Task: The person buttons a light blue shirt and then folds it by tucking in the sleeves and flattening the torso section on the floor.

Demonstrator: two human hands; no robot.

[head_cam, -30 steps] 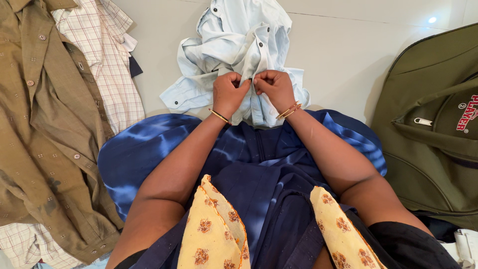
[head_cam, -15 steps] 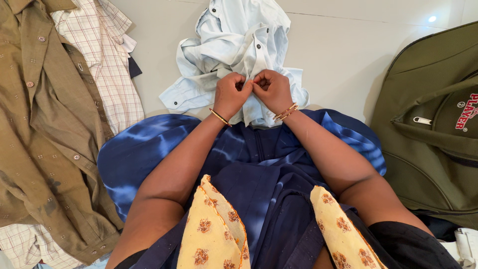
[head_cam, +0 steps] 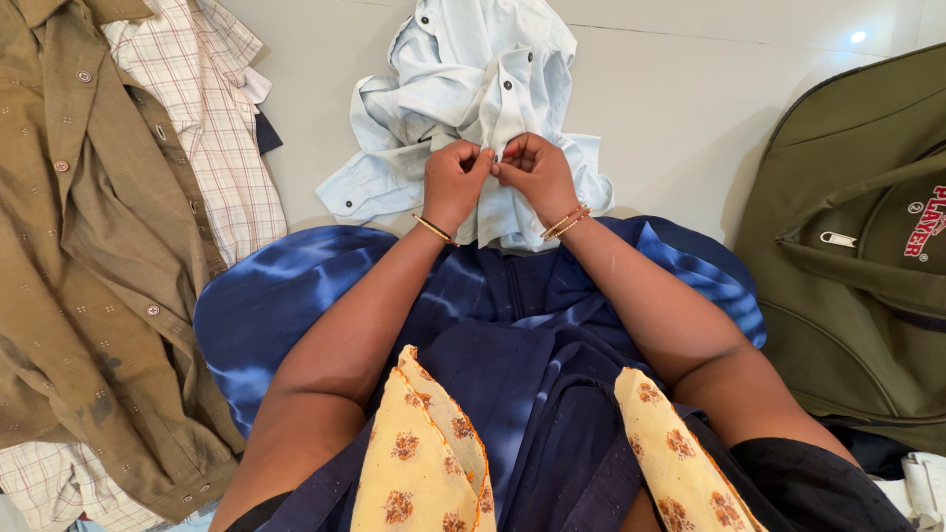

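The floor [head_cam: 670, 108] was pale and smooth, with a small bright glare spot near the upper right. The person sat on it, a glossy blue skirt [head_cam: 266, 305] spread out over the lap and a yellow flowered scarf [head_cam: 424, 463] hanging down in two ends.

Both arms reached forward from the body, elbows bent outward and wrists drawn together. The left hand [head_cam: 453, 182] and the right hand [head_cam: 535, 172] met at the front edge of a light blue shirt [head_cam: 463, 74], which lay crumpled on the floor just beyond the knees, its lower part resting against the skirt. Each hand was curled nearly closed, fingertips pinching the shirt's button strip, and the two sets of fingertips touched one another. Thin gold bangles circled both wrists.

Three other shirts could be counted: one brown shirt [head_cam: 89, 256] spread flat at the left, a checked shirt [head_cam: 212, 108] partly under it, and the light blue one in hand. A second patch of checked cloth showed at the lower left; whether it belonged to the same shirt could not be told. One olive green bag [head_cam: 847, 246] stood at the right.
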